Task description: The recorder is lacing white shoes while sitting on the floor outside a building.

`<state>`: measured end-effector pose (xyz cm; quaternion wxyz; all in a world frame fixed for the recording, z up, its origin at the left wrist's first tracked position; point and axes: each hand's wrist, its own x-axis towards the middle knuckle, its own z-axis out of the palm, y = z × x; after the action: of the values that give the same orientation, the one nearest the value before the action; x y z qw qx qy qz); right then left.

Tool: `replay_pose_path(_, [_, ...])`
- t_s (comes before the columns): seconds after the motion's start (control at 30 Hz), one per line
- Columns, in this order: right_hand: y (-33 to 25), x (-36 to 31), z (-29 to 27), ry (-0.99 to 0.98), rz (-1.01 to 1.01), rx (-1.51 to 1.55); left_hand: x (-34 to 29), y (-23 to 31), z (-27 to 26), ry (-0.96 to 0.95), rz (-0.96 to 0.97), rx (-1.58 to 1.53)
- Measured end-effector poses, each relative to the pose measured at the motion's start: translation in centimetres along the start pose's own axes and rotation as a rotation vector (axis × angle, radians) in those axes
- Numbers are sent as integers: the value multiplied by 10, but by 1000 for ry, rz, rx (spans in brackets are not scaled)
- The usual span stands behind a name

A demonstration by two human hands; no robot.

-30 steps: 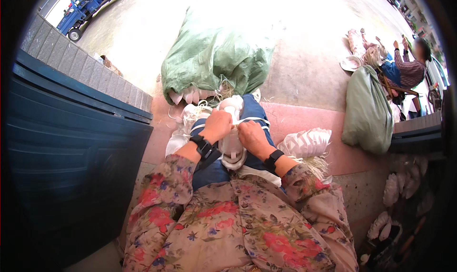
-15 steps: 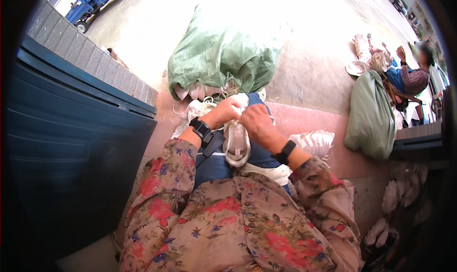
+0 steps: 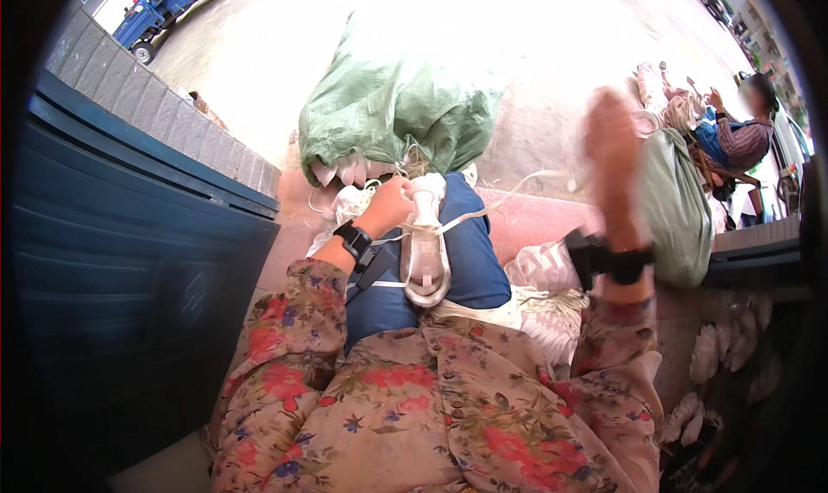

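Note:
A pale pink and white lace-up shoe (image 3: 424, 264) lies lengthwise on my lap, between my thighs in blue trousers. My left hand (image 3: 393, 202) is closed at the far part of the shoe, its fingers curled against it. A long cream shoelace (image 3: 509, 193) crosses the shoe and stretches out to the right through the air. Its far end is blurred, close to my right hand (image 3: 612, 161). That hand is raised well out to the right and smeared by motion, so its fingers and any hold on the lace cannot be made out.
A large green woven sack (image 3: 401, 113) with pale pieces at its mouth stands ahead. Bundled pale shoe parts (image 3: 543, 269) lie by my right thigh. A second green sack (image 3: 677, 217) and a seated person (image 3: 746, 131) are to the right. A dark blue door (image 3: 138, 277) bounds the left.
My right hand has swung from the shoe out to the right, and the shoelace now trails across in that direction. My left hand has stayed at the shoe.

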<state>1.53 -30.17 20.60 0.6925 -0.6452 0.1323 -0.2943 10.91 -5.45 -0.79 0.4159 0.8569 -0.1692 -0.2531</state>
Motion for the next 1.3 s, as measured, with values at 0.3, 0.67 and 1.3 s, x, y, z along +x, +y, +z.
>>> replay_pose_path(0.3, [213, -134, 54, -782, 129, -768, -29, -26, -4, -124, 93, 89])
replay_pose_path(0.67, [232, -145, 71, -864, -127, -1156, -39, -1, -8, -57, -123, -286])
replay_pose_path(1.3, [-135, -3, -15, -813, 27, 954, 23, 1, 40, -132, 201, 304])
